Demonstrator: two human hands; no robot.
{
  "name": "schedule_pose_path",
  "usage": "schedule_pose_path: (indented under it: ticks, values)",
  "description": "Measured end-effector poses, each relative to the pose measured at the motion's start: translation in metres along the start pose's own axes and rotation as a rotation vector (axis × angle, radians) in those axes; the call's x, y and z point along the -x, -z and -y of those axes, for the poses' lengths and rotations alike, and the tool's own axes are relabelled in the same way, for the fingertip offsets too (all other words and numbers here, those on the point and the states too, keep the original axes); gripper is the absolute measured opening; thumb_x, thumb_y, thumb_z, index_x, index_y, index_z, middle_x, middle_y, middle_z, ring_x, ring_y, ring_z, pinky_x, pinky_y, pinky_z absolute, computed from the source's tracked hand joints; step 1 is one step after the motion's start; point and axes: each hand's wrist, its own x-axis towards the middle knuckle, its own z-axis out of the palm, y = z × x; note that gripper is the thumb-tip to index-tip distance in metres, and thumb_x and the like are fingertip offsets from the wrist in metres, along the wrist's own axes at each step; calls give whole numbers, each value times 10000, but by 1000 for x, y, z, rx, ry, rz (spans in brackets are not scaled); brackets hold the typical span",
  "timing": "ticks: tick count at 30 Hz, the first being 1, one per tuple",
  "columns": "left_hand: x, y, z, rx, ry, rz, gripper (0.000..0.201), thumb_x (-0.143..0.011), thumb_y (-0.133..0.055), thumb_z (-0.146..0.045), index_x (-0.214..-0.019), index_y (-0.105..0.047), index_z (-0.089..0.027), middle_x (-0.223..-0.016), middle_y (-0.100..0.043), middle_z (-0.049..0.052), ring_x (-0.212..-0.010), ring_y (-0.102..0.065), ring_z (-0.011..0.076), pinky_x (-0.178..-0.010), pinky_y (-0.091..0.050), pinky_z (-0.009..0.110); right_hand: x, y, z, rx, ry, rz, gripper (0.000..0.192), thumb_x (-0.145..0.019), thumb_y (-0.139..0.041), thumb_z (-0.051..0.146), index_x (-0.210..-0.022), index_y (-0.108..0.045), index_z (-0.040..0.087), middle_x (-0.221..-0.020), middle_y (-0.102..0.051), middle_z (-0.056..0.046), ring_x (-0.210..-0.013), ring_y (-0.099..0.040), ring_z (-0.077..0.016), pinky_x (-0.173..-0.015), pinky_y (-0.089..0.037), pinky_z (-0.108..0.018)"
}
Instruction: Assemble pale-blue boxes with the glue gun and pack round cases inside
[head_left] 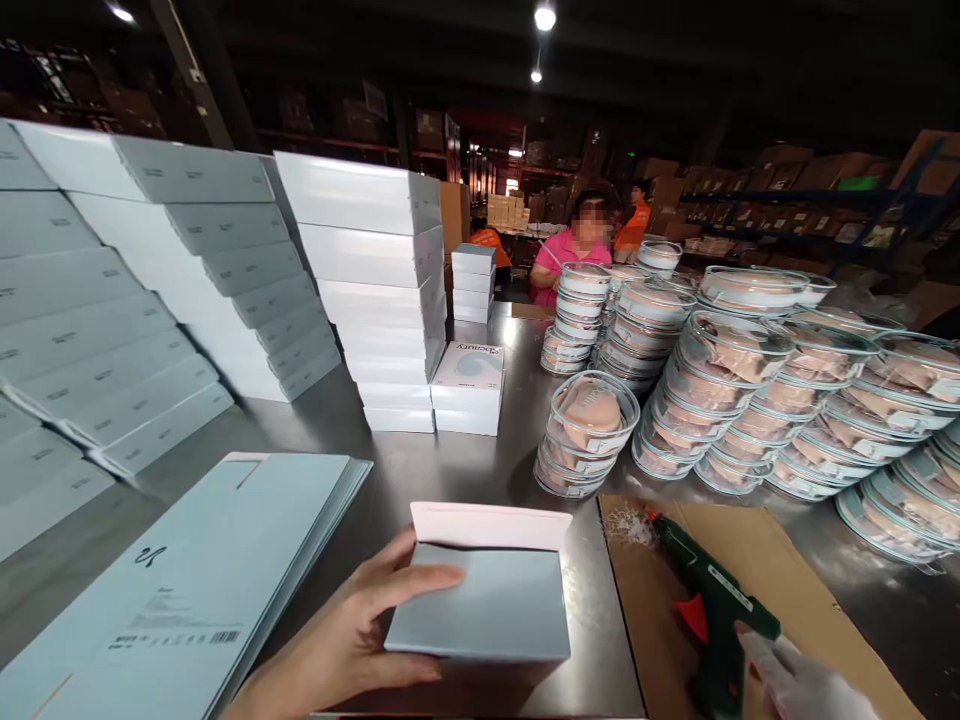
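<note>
A long metal worktop carries everything. On its left side rise tall stacks of pale blue-grey cartons, each with a small dark label on its end that is too small to read. To the right stand leaning columns of clear round lidded tubs with beige pieces inside and teal tabs on the lids. At the near left lies a stack of flattened cartons printed with a looping logo, lines of fine text and a barcode, none of it legible. A sheet of brown cardboard lies at the near right.

A small white box beside the middle stack shows a word, seen upside down, that looks like "beauty".

The half-folded box, blue-grey with a pale pink flap standing open at its far edge, sits at the near edge, centre. The left hand steadies it, thumb across the top panel, fingers under its left side. The right hand, in a pale glove, is closed around the grip of a dark green glue gun with a red trigger, resting on the cardboard.
</note>
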Motion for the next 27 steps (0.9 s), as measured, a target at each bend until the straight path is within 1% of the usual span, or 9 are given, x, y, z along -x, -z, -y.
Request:
schedule_pose_path:
  ticks: [2,4,6,8,14,18,22,25,27]
  values:
    - [1,1,-1,-2,4,-2,579,-681,-923,-506,-1231,-767,-413,-1363,-714,152,-1205,-714,405,-910,-623,478,-8,-10,19,-50,-259,-141,263,-879,-670,311,-1094,-821,289,-628,-772,-12,-475,-713,-204,-507,-616,-260]
    - [3,1,-1,20,2,0,537,-721,-881,-551,-1228,-769,-415,-1326,-728,149,-1175,-732,389,-901,-633,462,-27,-34,46,-208,-418,-219,616,-783,-816,353,-1378,-675,279,-1037,-830,-78,-875,-807,-279,-786,-662,-336]
    - [5,-3,-1,38,-15,-25,504,-749,-839,-597,-1216,-773,-421,-1329,-717,140,-1176,-732,377,-901,-640,441,-50,-62,72,-422,-356,-108,1085,-660,-929,350,-1599,-387,308,-1360,-714,-119,-1185,-721,-336,-947,-619,-419]
    - [6,-11,-2,70,-42,-96,480,-778,-796,-630,-1204,-769,-411,-1378,-672,133,-1216,-704,380,-929,-634,456,-67,-82,89,-556,-195,49,1253,-621,-966,297,-1639,-239,381,-1461,-643,-111,-1263,-675,-334,-965,-608,-428]
    - [1,-34,-11,465,-186,-430,534,-838,-822,-439,-1261,-497,-477,-1223,-637,28,-1180,-702,310,-962,-623,563,-72,-93,96,-434,137,37,989,-778,-841,183,-1591,-332,428,-1460,-634,-101,-1313,-638,-336,-1042,-567,-440]
    - [1,-20,-18,121,-318,-242,280,-954,-702,-282,-1201,-657,-406,-1132,-597,44,-1281,-584,272,-1071,-571,460,-82,-101,103,-306,350,45,805,-801,-681,85,-1509,-423,368,-1266,-721,-57,-1297,-638,-285,-1145,-468,-497]
    - [0,-5,-27,-106,-341,-122,286,-905,-713,-154,-1115,-733,-348,-1197,-608,76,-1407,-444,290,-1167,-473,496,-94,-111,110,-200,517,16,657,-771,-554,15,-1378,-476,253,-1140,-729,-67,-1106,-697,-199,-1185,-389,-508]
    - [-2,-5,-27,-17,-301,-85,282,-903,-748,-189,-1143,-726,-337,-1385,-642,98,-1482,-443,345,-1109,-529,509,-87,-113,106,-201,502,2,631,-800,-578,43,-1387,-488,257,-1202,-723,-70,-1176,-668,-216,-1189,-385,-517]
    - [-1,-6,-19,57,-284,-152,252,-919,-747,-221,-1140,-743,-343,-1325,-716,84,-1418,-544,340,-1094,-544,497,-75,-114,98,-257,341,-81,618,-830,-681,142,-1404,-523,306,-1361,-667,-72,-1326,-591,-274,-1173,-428,-492]
